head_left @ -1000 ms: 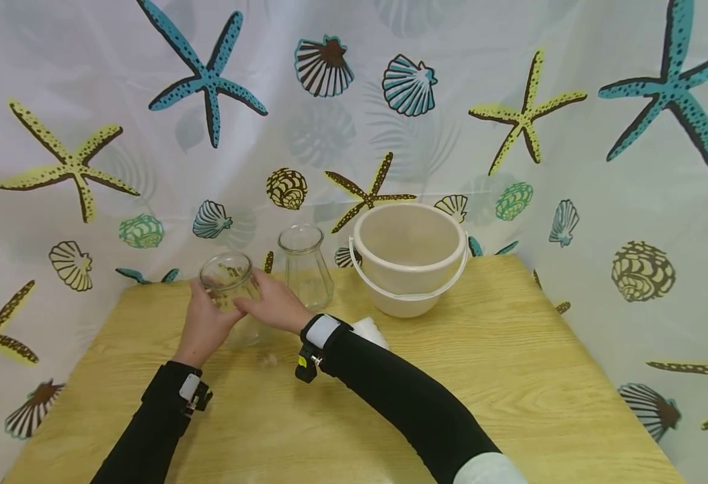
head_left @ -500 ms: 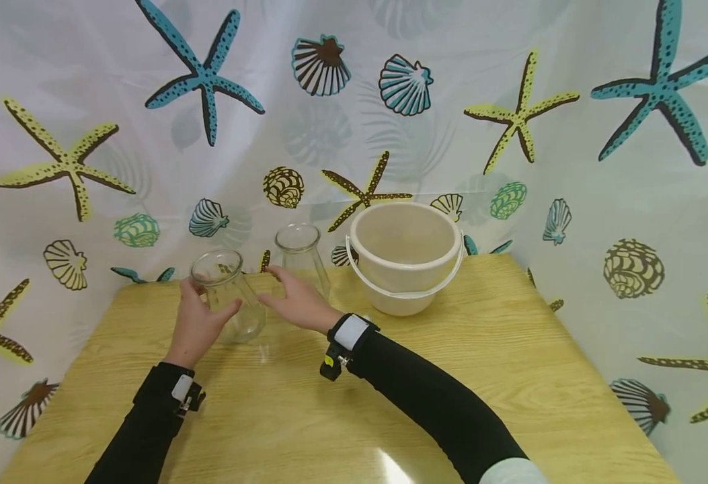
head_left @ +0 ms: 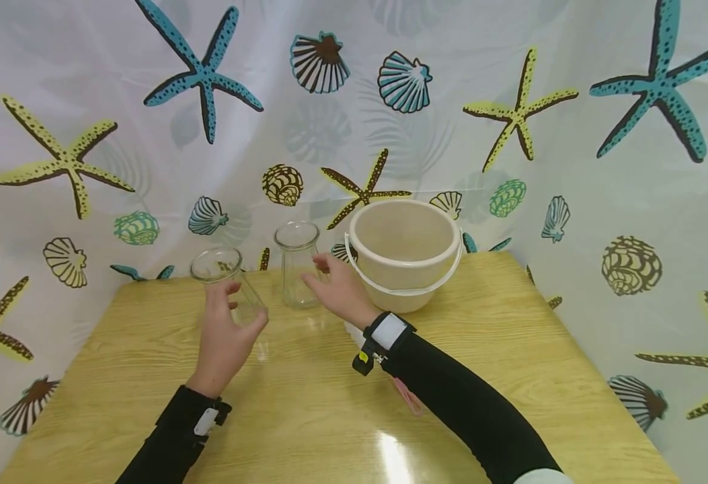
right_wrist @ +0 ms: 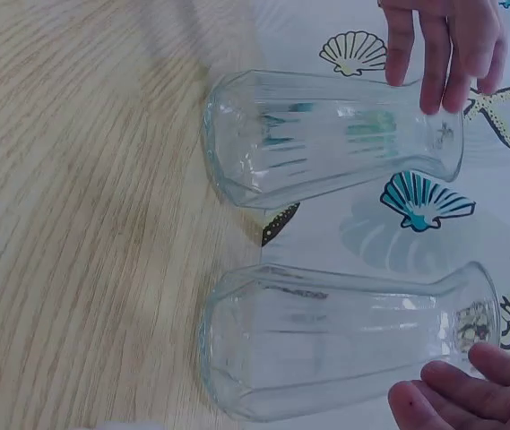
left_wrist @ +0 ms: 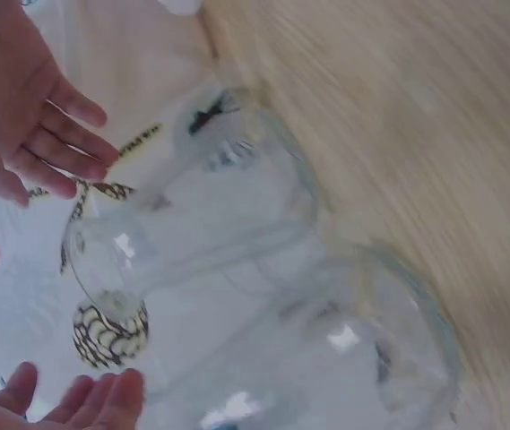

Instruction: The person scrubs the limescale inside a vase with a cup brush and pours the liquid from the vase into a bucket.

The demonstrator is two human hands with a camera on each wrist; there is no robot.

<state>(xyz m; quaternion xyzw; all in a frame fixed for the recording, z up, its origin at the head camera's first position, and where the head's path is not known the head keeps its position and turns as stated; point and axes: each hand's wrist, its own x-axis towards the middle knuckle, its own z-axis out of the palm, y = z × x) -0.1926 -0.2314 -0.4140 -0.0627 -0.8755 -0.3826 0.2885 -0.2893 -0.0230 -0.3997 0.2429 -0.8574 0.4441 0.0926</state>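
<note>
Two clear glass vases stand upright on the wooden table. The left vase (head_left: 216, 263) is partly covered by my left hand (head_left: 228, 339), whose fingers are spread and bent a little in front of it. Beside the right vase (head_left: 293, 275), my right hand (head_left: 343, 290) has its fingers loosely bent near the glass. Neither hand grips anything. In the right wrist view, the left hand's fingers (right_wrist: 434, 63) overlap the neck of one vase (right_wrist: 317, 134), while the right hand's fingers (right_wrist: 470, 390) lie near the other vase (right_wrist: 326, 336). I cannot tell whether they touch the glass.
A cream bucket (head_left: 405, 269) with a white handle stands right of the vases. Something white (head_left: 355, 334) shows behind the right wrist, and a pink thing (head_left: 407, 395) peeks out below the black sleeve. A shell-patterned curtain (head_left: 329, 134) hangs behind the table (head_left: 305, 417).
The left hand has let go of the left vase and moved back and right. The right hand has left that vase and moved right, past the second vase. The pink thing has come into view.
</note>
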